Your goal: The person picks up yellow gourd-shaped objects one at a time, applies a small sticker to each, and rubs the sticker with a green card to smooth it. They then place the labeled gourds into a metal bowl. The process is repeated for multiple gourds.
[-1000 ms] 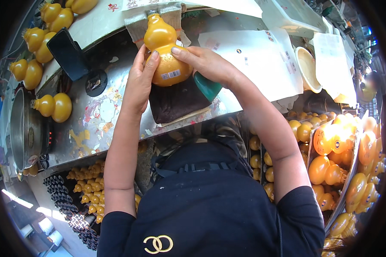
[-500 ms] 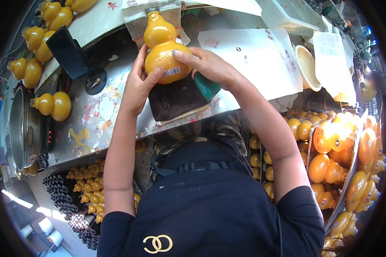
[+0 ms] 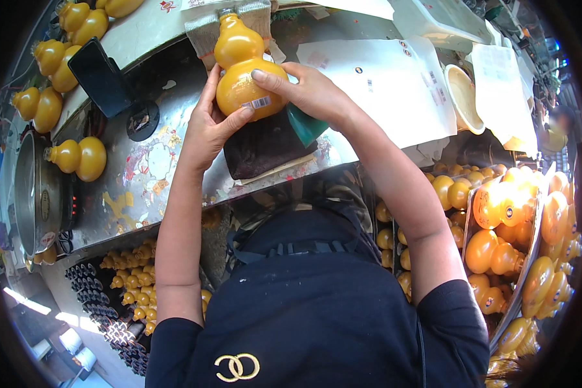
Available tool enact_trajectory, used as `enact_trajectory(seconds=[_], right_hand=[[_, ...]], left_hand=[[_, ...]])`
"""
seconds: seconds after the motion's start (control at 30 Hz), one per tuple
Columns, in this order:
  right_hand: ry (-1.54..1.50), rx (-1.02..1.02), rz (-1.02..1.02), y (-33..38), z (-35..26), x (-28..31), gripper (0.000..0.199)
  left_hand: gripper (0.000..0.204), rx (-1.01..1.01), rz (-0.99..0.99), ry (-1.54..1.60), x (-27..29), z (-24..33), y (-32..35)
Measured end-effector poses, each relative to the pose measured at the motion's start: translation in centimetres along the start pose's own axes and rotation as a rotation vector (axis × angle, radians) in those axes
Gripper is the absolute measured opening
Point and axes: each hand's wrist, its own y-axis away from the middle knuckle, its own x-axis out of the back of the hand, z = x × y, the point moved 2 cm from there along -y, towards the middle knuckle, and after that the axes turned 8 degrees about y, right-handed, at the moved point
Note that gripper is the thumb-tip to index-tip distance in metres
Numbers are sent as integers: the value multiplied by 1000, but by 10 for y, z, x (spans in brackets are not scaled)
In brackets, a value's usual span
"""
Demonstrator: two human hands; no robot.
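A yellow bottle (image 3: 240,84) hides fingertips of the right hand (image 3: 315,94); another bottle (image 3: 121,6), along the surface's (image 3: 142,32) far-left edge, is cropped.

Glare whitens the bottles (image 3: 488,208) at right, and fisheye distortion bends the dark-rimmed edges.

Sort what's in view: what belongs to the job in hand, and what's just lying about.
In the job, as far as I can judge:
bottle, held between left hand and right hand
sticker sheet, likely, since the bottle bears a sticker too

Lying about, seemingly:
phone
pot
bowl
cloth, though near the bottle
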Motion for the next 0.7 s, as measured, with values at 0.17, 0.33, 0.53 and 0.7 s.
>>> enact_trajectory(seconds=[0.17,0.33,0.53,0.7], right_hand=[[-872,-286,89,32,1,12,57],[-96,334,646,74,-13,-3,25],[-323,406,785,81,-20,-28,33],[-960,103,579,68,-4,-24,30]], left_hand=[[85,16,-72,212,8,0,-8],[69,159,15,235,5,6,-24],[83,-32,54,44,0,2,-17],[103,-153,56,-118,-16,6,-3]])
